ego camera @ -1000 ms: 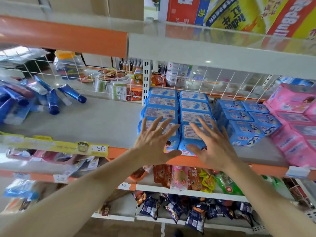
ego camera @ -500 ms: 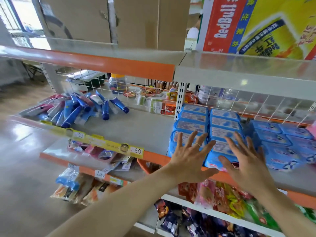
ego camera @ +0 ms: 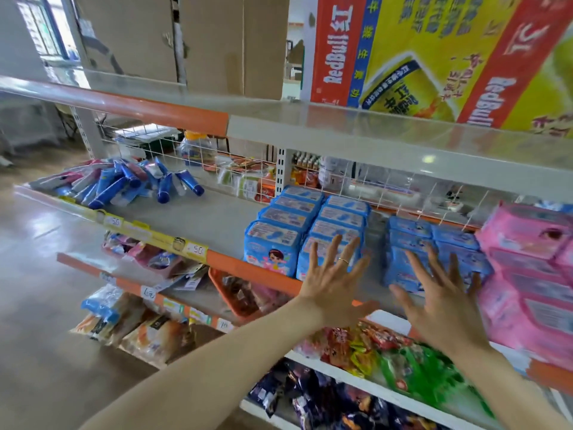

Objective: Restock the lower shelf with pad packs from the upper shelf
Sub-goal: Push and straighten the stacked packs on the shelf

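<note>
Two rows of blue pad packs stand on the grey shelf with the orange front edge. A second group of blue packs sits to their right, then pink packs. My left hand, with a ring on it, is spread in front of the right row's front pack; contact is unclear. My right hand is spread before the second blue group and holds nothing. The top shelf carries cardboard boxes and a RedBull carton.
Blue tubes lie heaped at the left of the same shelf. A white wire grid backs it. Yellow price strip runs along the left edge. Snack bags and dark packets fill the shelves below.
The view has swung left and upward, showing more of the top shelf. Both hands have shifted right along the shelf front; the right one now faces the second blue group.
</note>
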